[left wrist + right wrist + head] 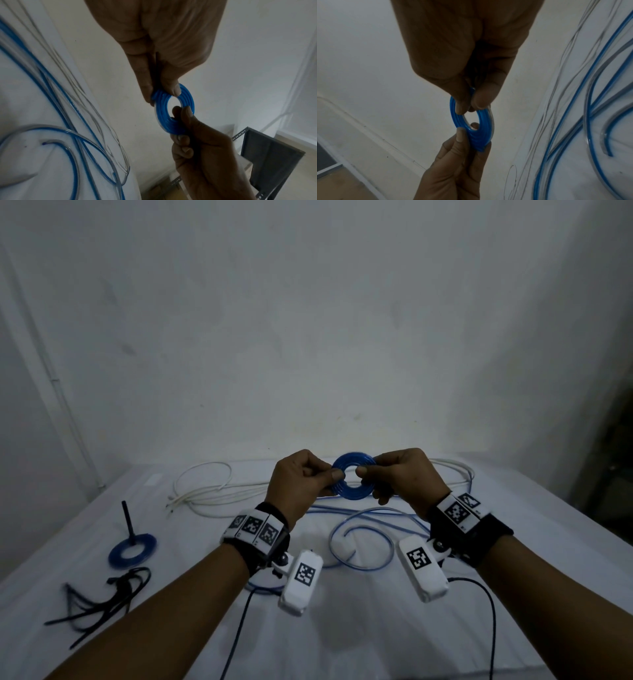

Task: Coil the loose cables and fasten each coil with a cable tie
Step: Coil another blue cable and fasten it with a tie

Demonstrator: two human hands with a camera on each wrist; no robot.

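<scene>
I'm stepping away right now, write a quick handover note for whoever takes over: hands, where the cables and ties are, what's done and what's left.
Left hand: pinches the left side of the blue coil, held up above the table.
Right hand: pinches the coil's right side. No tie on it that I can see.
First coil: lies flat at the left, a black tie standing up from it.
Spare cable ties: black bunch at the near left.
Loose blue cable: spread under the hands.
White cable: uncoiled along the far edge.
Left: tie the held coil, then coil and tie the rest.
</scene>
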